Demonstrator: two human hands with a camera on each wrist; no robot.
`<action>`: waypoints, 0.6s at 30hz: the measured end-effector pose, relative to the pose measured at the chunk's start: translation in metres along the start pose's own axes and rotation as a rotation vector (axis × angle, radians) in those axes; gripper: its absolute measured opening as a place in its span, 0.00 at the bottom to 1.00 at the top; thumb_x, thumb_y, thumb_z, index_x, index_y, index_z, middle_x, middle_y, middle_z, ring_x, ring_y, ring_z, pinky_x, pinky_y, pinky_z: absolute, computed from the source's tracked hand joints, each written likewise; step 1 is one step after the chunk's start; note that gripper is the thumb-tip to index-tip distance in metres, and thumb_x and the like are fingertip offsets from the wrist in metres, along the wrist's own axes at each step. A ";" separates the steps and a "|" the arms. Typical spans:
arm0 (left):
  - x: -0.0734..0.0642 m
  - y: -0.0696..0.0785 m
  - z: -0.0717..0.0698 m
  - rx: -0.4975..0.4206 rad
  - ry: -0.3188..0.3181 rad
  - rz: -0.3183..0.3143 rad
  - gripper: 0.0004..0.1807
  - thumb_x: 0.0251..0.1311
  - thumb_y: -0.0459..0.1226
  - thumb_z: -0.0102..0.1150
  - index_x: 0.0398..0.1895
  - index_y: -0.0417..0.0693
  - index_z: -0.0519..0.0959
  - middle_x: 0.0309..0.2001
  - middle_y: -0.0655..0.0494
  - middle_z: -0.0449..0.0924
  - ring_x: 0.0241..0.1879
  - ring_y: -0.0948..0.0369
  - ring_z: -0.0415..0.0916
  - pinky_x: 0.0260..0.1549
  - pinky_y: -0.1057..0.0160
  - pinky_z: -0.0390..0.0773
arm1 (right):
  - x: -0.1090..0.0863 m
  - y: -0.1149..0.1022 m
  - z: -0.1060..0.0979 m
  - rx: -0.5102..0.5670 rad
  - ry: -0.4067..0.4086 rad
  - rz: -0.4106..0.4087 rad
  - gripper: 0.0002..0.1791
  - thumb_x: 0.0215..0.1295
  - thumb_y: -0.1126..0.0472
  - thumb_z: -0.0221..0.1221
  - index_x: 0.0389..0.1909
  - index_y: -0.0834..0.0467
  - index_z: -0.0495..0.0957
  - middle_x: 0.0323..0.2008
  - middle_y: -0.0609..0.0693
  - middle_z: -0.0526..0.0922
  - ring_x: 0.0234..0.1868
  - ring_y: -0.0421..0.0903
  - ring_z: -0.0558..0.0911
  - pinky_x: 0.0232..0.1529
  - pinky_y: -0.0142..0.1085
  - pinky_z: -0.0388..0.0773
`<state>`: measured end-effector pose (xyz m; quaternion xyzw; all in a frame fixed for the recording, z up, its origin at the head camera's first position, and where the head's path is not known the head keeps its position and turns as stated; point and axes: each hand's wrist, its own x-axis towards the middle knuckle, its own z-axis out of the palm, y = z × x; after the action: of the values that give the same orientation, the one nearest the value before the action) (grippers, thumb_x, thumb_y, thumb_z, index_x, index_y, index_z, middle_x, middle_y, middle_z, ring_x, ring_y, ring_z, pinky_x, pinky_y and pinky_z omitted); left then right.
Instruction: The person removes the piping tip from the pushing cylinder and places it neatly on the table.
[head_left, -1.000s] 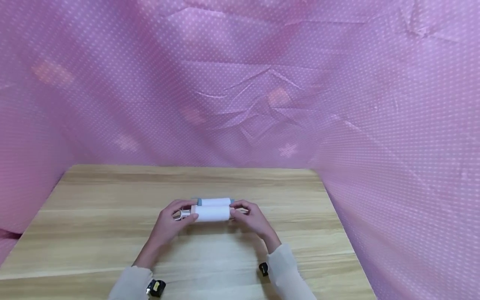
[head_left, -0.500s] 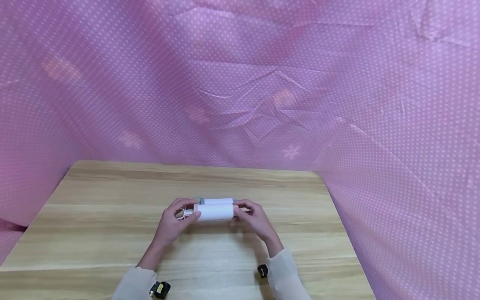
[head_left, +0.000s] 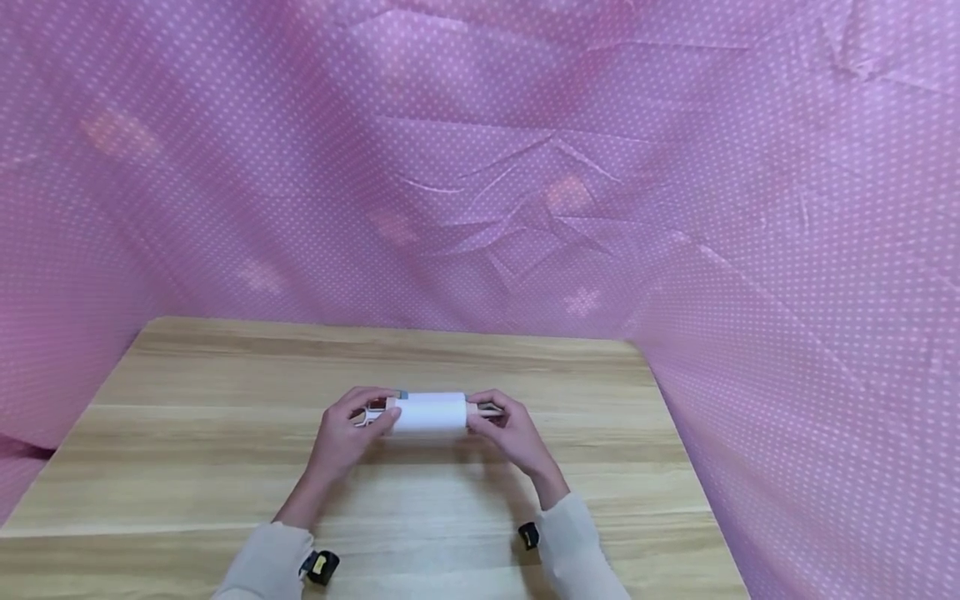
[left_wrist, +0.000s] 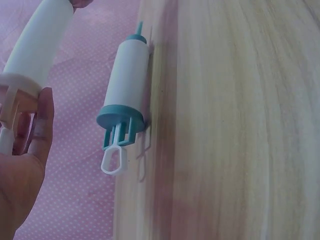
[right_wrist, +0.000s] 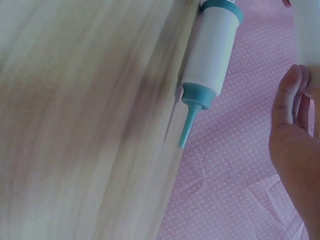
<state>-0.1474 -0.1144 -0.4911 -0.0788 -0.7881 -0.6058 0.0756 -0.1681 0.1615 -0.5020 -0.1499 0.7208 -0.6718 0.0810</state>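
Note:
Both hands hold a large plunger syringe (head_left: 431, 412) with a white barrel and pale pink end caps, lying crosswise. My left hand (head_left: 341, 437) grips its handle-side cap, where a white pull loop sticks out. At the other end, my right hand (head_left: 517, 437) pinches the pink cap near the thin nozzle. A second syringe (left_wrist: 127, 75), with teal caps and a white loop handle, lies on the table behind the held one. Its teal nozzle (right_wrist: 187, 127) shows in the right wrist view. In the head view the held barrel hides most of it.
The wooden table (head_left: 225, 458) spreads around the hands. Pink dotted cloth (head_left: 480, 167) hangs behind the table and along its sides. A small black device (head_left: 322, 567) is strapped at the left wrist, another (head_left: 528, 535) at the right.
Both hands have shifted slightly farther back with the pink-capped syringe. Its barrel now covers the white barrel of the teal-capped one, which showed behind it before. The grip stays the same.

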 end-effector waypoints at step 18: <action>-0.001 0.017 -0.003 -0.035 -0.003 0.028 0.17 0.59 0.31 0.71 0.51 0.34 0.83 0.51 0.42 0.78 0.49 0.50 0.76 0.41 0.69 0.82 | 0.006 0.002 0.003 -0.037 0.065 0.081 0.21 0.81 0.56 0.49 0.52 0.73 0.77 0.39 0.58 0.83 0.35 0.49 0.84 0.45 0.53 0.84</action>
<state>-0.1424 -0.1134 -0.4744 -0.0918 -0.7764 -0.6182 0.0816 -0.1730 0.1564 -0.5035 -0.1003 0.7409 -0.6591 0.0819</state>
